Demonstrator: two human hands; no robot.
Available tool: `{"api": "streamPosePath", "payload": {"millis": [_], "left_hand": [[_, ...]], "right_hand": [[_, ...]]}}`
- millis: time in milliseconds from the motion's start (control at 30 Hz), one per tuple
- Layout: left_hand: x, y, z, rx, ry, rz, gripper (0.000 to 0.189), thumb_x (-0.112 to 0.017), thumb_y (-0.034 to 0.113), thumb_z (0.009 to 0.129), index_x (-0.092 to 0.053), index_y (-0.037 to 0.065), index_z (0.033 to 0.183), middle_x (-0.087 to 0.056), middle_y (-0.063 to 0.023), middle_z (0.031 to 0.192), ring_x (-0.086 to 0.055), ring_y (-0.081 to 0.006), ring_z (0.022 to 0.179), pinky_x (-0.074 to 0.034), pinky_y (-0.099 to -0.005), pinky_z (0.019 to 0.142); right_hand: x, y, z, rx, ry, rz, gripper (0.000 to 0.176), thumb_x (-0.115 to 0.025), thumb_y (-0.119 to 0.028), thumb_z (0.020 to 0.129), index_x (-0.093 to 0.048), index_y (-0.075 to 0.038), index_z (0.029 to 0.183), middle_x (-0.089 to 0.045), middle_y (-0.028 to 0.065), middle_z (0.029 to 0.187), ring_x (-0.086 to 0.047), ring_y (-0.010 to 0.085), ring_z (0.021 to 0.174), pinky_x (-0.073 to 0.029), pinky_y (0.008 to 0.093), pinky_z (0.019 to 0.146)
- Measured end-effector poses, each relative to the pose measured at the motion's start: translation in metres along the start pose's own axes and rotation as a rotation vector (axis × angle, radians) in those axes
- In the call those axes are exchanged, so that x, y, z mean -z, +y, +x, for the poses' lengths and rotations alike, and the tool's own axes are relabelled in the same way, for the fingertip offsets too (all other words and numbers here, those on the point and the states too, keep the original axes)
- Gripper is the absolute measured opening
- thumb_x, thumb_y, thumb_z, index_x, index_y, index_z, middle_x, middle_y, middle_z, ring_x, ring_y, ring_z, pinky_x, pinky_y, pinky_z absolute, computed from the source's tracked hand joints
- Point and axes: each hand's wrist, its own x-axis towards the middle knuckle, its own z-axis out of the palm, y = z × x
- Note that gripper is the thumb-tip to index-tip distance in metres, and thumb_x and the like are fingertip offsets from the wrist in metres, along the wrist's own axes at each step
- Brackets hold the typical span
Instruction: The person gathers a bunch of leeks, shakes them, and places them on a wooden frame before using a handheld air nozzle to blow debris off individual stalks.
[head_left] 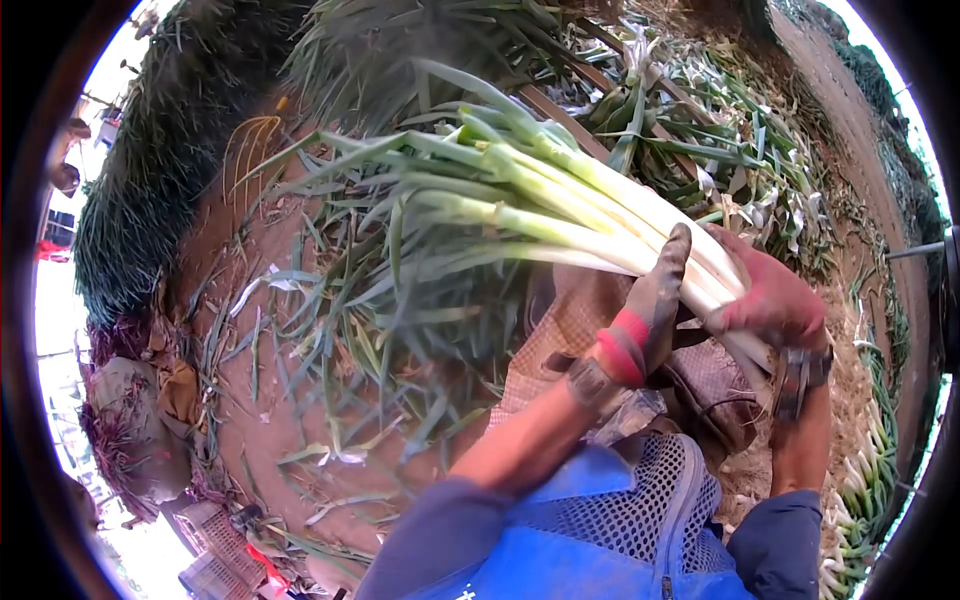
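Observation:
A bundle of several long green onions [600, 215] lies across both of my gloved hands, white ends at the right and green leaves fanning out to the left. My left hand [650, 305], in a dark glove with a red cuff, is wrapped round the white stalks from below, thumb on top. Over the white ends is my right hand [775, 295], in a reddish glove, its fingers closed round them. The root tips show just below it. Below the bundle are my knees in brown checked cloth [570, 320].
Loose green leaves [400, 340] litter the brown ground. Large piles of green onions [140, 200] stand at the upper left and top. Peeled scraps [750, 140] cover the upper right. A row of onions [870, 470] runs down the right edge. A crate [215, 545] sits lower left.

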Motion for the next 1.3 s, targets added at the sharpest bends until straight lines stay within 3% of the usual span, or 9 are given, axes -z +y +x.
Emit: {"api": "streamPosePath", "payload": {"millis": [167,467,533,667,800,900,1067,1200,1300], "left_hand": [[-0.007,0.001,0.022,0.038,0.034,-0.077,0.061,-0.054,0.059,0.108,-0.053,0.01,0.144,-0.069,-0.0108,0.127,-0.071,-0.0228,0.111,-0.06,-0.0431,0.097],[-0.01,0.005,0.014,0.078,-0.017,0.331,0.064,-0.07,0.064,0.097,-0.061,0.015,0.137,-0.07,-0.0007,0.118,-0.066,-0.0177,0.105,-0.055,-0.0405,0.086],[0.005,0.017,-0.005,0.136,0.004,0.298,0.058,-0.074,0.053,0.099,-0.06,0.014,0.139,-0.069,0.0001,0.12,-0.063,-0.0174,0.113,-0.053,-0.0478,0.091],[0.065,0.047,-0.04,0.147,0.077,0.378,0.035,-0.071,0.021,0.104,-0.066,0.0,0.132,-0.072,-0.0035,0.102,-0.066,-0.0122,0.079,-0.055,-0.0316,0.067],[0.111,0.101,-0.039,-0.484,0.445,0.663,0.03,-0.076,0.016,0.1,-0.072,-0.006,0.12,-0.075,-0.0043,0.097,-0.068,-0.0091,0.075,-0.053,-0.0248,0.062],[0.149,0.12,-0.003,-0.804,0.703,1.482,0.035,-0.081,0.025,0.097,-0.074,-0.006,0.113,-0.078,-0.0079,0.094,-0.068,-0.0083,0.073,-0.051,-0.0237,0.064],[0.178,0.139,0.029,-0.632,0.55,1.042,0.036,-0.081,0.032,0.096,-0.08,-0.002,0.107,-0.075,-0.0032,0.08,-0.064,-0.0096,0.063,-0.051,-0.0293,0.058],[0.243,0.159,-0.007,-0.654,0.921,1.306,0.025,-0.079,0.026,0.094,-0.082,0.001,0.097,-0.069,0.0015,0.07,-0.06,-0.0098,0.057,-0.046,-0.0279,0.053],[0.391,0.179,-0.039,-0.586,1.106,1.0,0.026,-0.074,0.029,0.096,-0.076,0.005,0.087,-0.064,-0.0008,0.066,-0.059,-0.014,0.054,-0.045,-0.0311,0.05]], "right_hand": [[-0.032,-0.031,-0.025,-0.009,0.301,-1.249,0.124,-0.097,-0.033,0.057,-0.037,-0.006,0.162,-0.065,0.0255,0.127,-0.064,0.0476,0.118,-0.054,0.0491,0.103],[0.014,-0.016,0.008,-0.104,0.283,-0.852,0.1,-0.082,-0.017,0.061,-0.045,-0.002,0.153,-0.072,0.0313,0.114,-0.072,0.0459,0.109,-0.058,0.0467,0.095],[0.025,-0.004,0.014,-0.002,0.232,-0.73,0.1,-0.085,-0.019,0.06,-0.047,-0.001,0.151,-0.072,0.0294,0.116,-0.072,0.0447,0.109,-0.058,0.0457,0.096],[0.033,-0.012,0.02,-0.141,0.156,-0.539,0.102,-0.085,-0.02,0.055,-0.051,-0.003,0.149,-0.074,0.0172,0.112,-0.073,0.0285,0.1,-0.056,0.0356,0.095],[0.035,-0.008,0.02,-0.184,0.163,-0.445,0.104,-0.084,-0.021,0.051,-0.052,-0.005,0.148,-0.072,0.01,0.114,-0.068,0.0218,0.103,-0.054,0.032,0.098],[0.034,-0.011,0.02,-0.179,0.154,-0.417,0.104,-0.084,-0.021,0.05,-0.054,-0.005,0.147,-0.072,0.0084,0.115,-0.067,0.0208,0.102,-0.053,0.0318,0.098],[0.037,0.0,0.02,-0.124,0.159,-0.357,0.106,-0.085,-0.022,0.048,-0.055,-0.006,0.147,-0.072,0.0075,0.116,-0.066,0.0199,0.103,-0.053,0.032,0.099],[0.038,0.005,0.021,-0.102,0.154,-0.293,0.109,-0.087,-0.022,0.046,-0.054,-0.004,0.148,-0.071,0.0078,0.118,-0.065,0.0197,0.106,-0.051,0.0317,0.101],[0.038,-0.003,0.02,-0.118,0.126,-0.297,0.11,-0.087,-0.022,0.044,-0.054,-0.002,0.147,-0.071,0.0081,0.121,-0.064,0.0196,0.108,-0.05,0.0314,0.103]]}}
